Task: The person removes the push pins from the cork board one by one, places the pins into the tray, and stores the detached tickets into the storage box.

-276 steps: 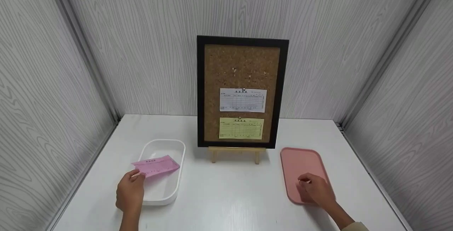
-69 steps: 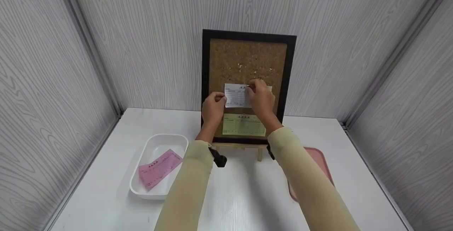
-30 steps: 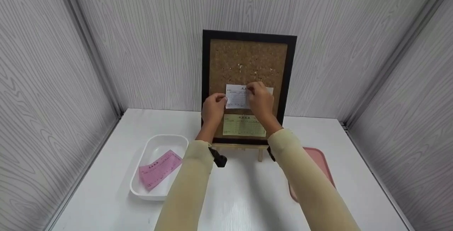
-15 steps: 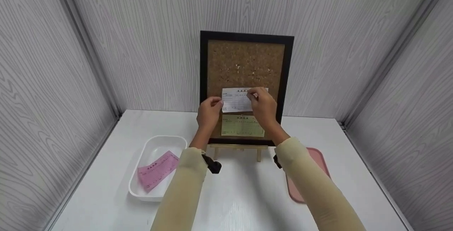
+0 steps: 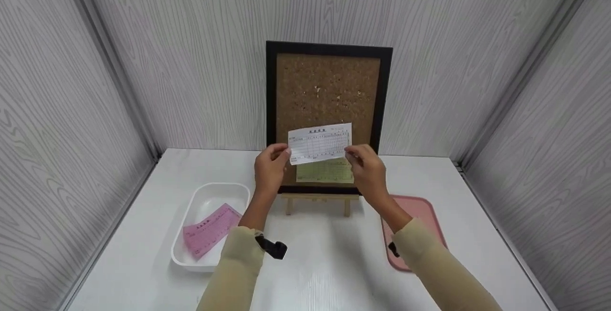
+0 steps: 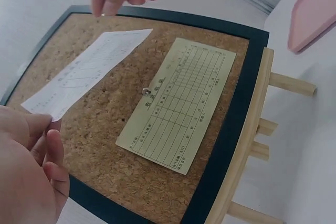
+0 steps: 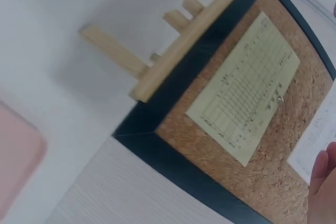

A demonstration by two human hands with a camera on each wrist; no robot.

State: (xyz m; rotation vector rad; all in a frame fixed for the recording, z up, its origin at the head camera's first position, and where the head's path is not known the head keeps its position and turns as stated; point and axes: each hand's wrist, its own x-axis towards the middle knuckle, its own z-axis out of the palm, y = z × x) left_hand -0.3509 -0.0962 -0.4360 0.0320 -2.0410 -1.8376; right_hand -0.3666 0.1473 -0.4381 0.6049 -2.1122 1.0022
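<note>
My left hand (image 5: 270, 167) pinches the lower left corner of a white printed receipt slip (image 5: 319, 143), which tilts in front of the corkboard (image 5: 329, 79). At the slip's right edge in the head view is my right hand (image 5: 370, 171), fingers curled. The left wrist view shows those fingertips apart from the paper, a tiny pale pushpin tip (image 6: 103, 15) between them. A yellow receipt slip (image 6: 178, 106) stays fixed to the cork by a clear pushpin (image 6: 147, 92); in the head view the white slip covers its top.
The black-framed board leans on a small wooden easel (image 5: 319, 197). At the left stands a white tray (image 5: 177, 253) with a pink receipt slip (image 5: 210, 231) in it. A pink tray (image 5: 420, 206) lies at the right, partly behind my right forearm.
The white slip, pinned above the yellow one earlier, is now off the cork, lower and tilted. Both hands have come down and back. Before that, my left hand let go of the pink slip in the tray.
</note>
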